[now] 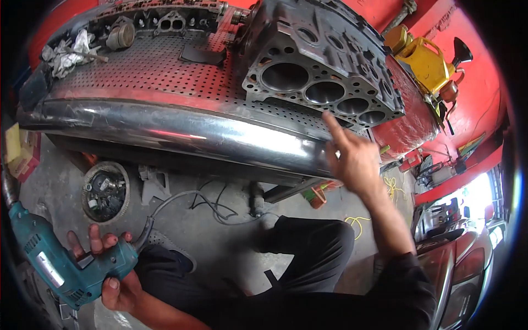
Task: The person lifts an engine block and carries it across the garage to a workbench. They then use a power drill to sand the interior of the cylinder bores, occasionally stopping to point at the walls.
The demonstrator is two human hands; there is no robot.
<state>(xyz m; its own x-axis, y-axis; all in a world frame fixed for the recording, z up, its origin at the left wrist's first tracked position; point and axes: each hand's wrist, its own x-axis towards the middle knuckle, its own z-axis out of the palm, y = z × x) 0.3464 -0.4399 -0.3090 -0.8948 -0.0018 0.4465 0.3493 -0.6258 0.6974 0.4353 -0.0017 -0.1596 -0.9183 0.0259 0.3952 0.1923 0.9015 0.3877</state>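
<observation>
A teal corded power drill (60,258) rests in my left hand (118,275) at the lower left, its chuck end pointing up past the frame's left side. My thumb and palm bear its handle while the other fingertips show beyond it. My right hand (355,159) is empty, index finger stretched toward the engine block (324,66) and the other fingers partly bent. The fingertip overlaps the block's lower edge in this view, just below the row of cylinder bores. The block lies on its side on a perforated metal bench top (148,71).
A rounded chrome bench edge (181,132) runs between me and the block. On the bench are a piston (121,37), a crumpled rag (71,55) and a cylinder head (165,19). Yellow jugs (426,63) stand right. Below are a bin (88,203) of parts and the drill's cable (170,199).
</observation>
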